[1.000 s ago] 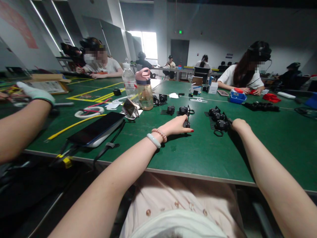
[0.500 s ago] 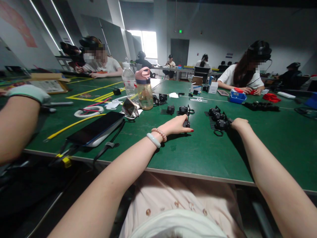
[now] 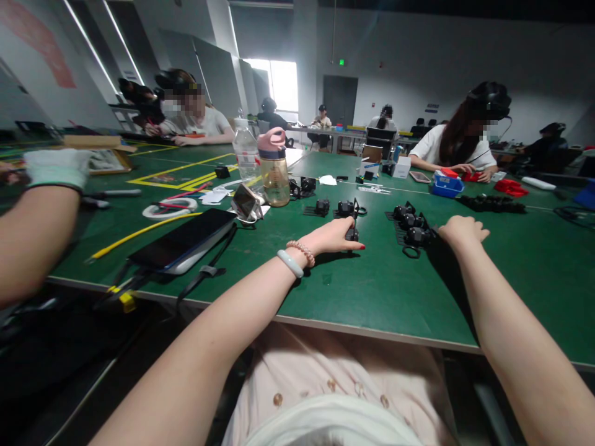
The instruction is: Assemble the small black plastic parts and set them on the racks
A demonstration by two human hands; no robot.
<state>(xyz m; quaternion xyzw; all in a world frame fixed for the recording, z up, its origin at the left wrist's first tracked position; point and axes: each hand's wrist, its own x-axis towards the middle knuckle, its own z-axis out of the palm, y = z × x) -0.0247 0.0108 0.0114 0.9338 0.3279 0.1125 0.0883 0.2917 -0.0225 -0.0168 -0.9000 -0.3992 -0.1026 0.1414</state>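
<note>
My left hand (image 3: 331, 236), with a bead bracelet and a pale bangle at the wrist, closes around a small black plastic part (image 3: 353, 234). Just beyond it lie similar black parts (image 3: 344, 209) and another black piece (image 3: 320, 207) with thin prongs. To the right, a group of rounded black parts (image 3: 413, 234) with comb-like prongs and a ring rests on the green table (image 3: 362, 297). Beside that group is my right hand (image 3: 462, 233), back upward and apart from the parts, with a couple of fingertips spread; its other fingers are partly hidden.
Left of me are a power bank-like black slab (image 3: 183, 241), a yellow cable (image 3: 144, 238), a pink-lidded bottle (image 3: 275, 170) and a clear bottle (image 3: 245, 148). A blue bin (image 3: 446, 184) stands farther right. A co-worker's gloved hand (image 3: 58, 167) reaches in at left; other people sit across.
My right hand has shifted slightly right, away from the black parts, and its fingers have loosened. My left hand stays on its part. The co-worker's gloved hand at left has moved a little.
</note>
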